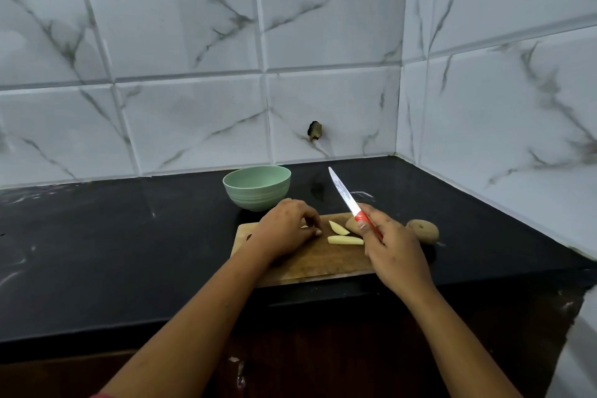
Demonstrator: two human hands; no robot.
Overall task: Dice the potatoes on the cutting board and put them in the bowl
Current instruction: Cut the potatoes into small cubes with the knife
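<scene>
- Our right hand (pixel 392 247) grips the knife (pixel 347 200) by its red handle, blade lifted off the cutting board (pixel 307 263) and pointing away. The left?
- Our left hand (pixel 286 229) rests knuckles-up on the board, fingers curled over a pale bit (pixel 304 227); whether they pinch it, we cannot tell.
- How far along?
- Early, we judge. Two potato strips (pixel 345 240) lie undiced between our hands, a skin-on piece (pixel 351 225) behind them, a whole potato (pixel 423 231) just beyond our right hand. No dice show in the bowl (pixel 256 187); its bottom is hidden.
</scene>
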